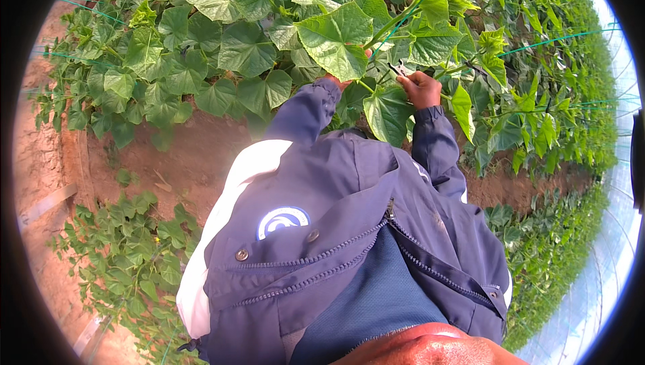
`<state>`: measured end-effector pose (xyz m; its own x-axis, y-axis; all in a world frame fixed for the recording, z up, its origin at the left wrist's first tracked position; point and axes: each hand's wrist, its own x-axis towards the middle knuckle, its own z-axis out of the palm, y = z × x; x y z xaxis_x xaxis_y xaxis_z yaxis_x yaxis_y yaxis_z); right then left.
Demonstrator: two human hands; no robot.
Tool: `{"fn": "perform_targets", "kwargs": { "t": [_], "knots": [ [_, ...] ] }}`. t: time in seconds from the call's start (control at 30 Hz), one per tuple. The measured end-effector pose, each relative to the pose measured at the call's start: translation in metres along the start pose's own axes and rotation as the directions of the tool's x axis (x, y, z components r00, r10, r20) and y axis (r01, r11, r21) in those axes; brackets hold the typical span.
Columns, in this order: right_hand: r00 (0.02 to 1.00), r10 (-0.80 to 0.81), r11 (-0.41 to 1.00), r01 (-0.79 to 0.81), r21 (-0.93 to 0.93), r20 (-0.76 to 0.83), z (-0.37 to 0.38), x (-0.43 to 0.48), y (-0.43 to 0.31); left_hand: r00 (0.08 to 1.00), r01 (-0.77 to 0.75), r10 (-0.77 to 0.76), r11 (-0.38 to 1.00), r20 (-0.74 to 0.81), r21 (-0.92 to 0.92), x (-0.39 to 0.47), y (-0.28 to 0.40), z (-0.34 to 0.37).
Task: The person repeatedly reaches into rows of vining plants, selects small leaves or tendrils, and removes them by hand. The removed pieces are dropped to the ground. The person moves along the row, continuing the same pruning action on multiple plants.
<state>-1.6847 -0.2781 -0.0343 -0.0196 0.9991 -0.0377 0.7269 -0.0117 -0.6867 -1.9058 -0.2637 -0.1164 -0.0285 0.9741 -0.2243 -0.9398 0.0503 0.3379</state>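
Note:
My right hand (423, 89) is closed around a small grey hand tool (399, 69) with dark, parted tips pointing left among the stems. My left hand (340, 81) reaches in from the left, mostly hidden behind a broad cucumber-type leaf (335, 37). One of its fingertips shows beside a thick green vine stem (385, 28); whether the fingers grip that stem is hidden. Along the stem, a taut green string (418, 8) runs up to the right. Another large leaf (388, 113) hangs below and between my hands.
Dense vine rows (196, 62) spread to both sides, crossed by green strings (554, 42). Bare brown soil (171, 163) lies between this row and lower plants (136, 249) behind me. Clear plastic greenhouse sheeting (599, 244) curves along the right.

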Motion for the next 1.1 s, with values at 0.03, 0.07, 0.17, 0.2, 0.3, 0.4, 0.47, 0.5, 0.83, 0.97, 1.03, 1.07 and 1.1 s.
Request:
{"fn": "perform_targets", "kwargs": {
  "t": [0.03, 0.07, 0.17, 0.2, 0.3, 0.4, 0.47, 0.5, 0.83, 0.97, 1.03, 1.07, 1.1],
  "knots": [
    [0.998, 0.053, 0.971, -0.057, 0.232, 0.024, -0.014, -0.008, -0.006, 0.999, -0.016, 0.019, 0.997, 0.035, -0.078, 0.002, -0.004, -0.004],
    [0.999, 0.032, 0.959, -0.035, 0.282, 0.015, -0.025, -0.016, -0.014, 0.999, 0.01, -0.014, 0.997, 0.048, 0.082, 0.006, -0.005, -0.009],
    [0.991, -0.128, 0.94, 0.13, 0.317, -0.028, -0.044, -0.03, -0.045, 0.975, -0.054, 0.004, 0.974, 0.221, 0.22, 0.013, -0.013, -0.018],
    [0.982, -0.184, 0.945, 0.19, 0.268, -0.049, -0.045, -0.03, -0.056, 0.972, -0.08, 0.021, 0.967, 0.235, 0.243, 0.014, -0.016, -0.019],
    [0.96, -0.279, 0.934, 0.276, 0.228, -0.021, -0.037, -0.027, -0.083, 0.981, -0.055, -0.032, 0.9, 0.191, 0.433, 0.011, -0.021, -0.018],
    [0.982, -0.18, 0.959, 0.163, 0.232, 0.056, -0.026, -0.022, -0.098, 0.975, -0.082, -0.048, 0.828, 0.216, 0.554, 0.004, -0.012, -0.017],
    [0.976, -0.207, 0.957, 0.189, 0.22, 0.063, -0.022, -0.018, -0.103, 0.97, -0.105, -0.049, 0.797, 0.237, 0.595, -0.002, -0.005, -0.019],
    [0.974, -0.211, 0.959, 0.191, 0.211, 0.078, -0.019, -0.017, -0.104, 0.968, -0.119, -0.046, 0.782, 0.247, 0.612, -0.006, -0.001, -0.021],
    [0.947, -0.322, 0.945, 0.321, -0.057, -0.011, 0.001, -0.007, -0.104, 0.958, -0.217, 0.011, 0.687, 0.288, 0.694, -0.008, 0.003, -0.032],
    [0.959, -0.283, 0.954, 0.283, -0.095, 0.014, 0.007, -0.013, -0.111, 0.952, -0.26, 0.053, 0.66, 0.302, 0.704, -0.003, -0.001, -0.037],
    [0.944, -0.328, 0.923, 0.329, 0.199, -0.039, 0.013, -0.017, -0.118, 0.947, -0.282, 0.059, 0.626, 0.317, 0.727, -0.001, 0.0, -0.041],
    [0.964, -0.267, 0.919, 0.251, 0.303, 0.012, 0.013, -0.019, -0.12, 0.942, -0.302, 0.069, 0.606, 0.329, 0.736, 0.0, 0.0, -0.042],
    [0.975, -0.21, 0.902, 0.166, 0.399, 0.07, 0.013, -0.021, -0.121, 0.938, -0.316, 0.075, 0.587, 0.339, 0.745, 0.002, -0.001, -0.043]
  ]
}}
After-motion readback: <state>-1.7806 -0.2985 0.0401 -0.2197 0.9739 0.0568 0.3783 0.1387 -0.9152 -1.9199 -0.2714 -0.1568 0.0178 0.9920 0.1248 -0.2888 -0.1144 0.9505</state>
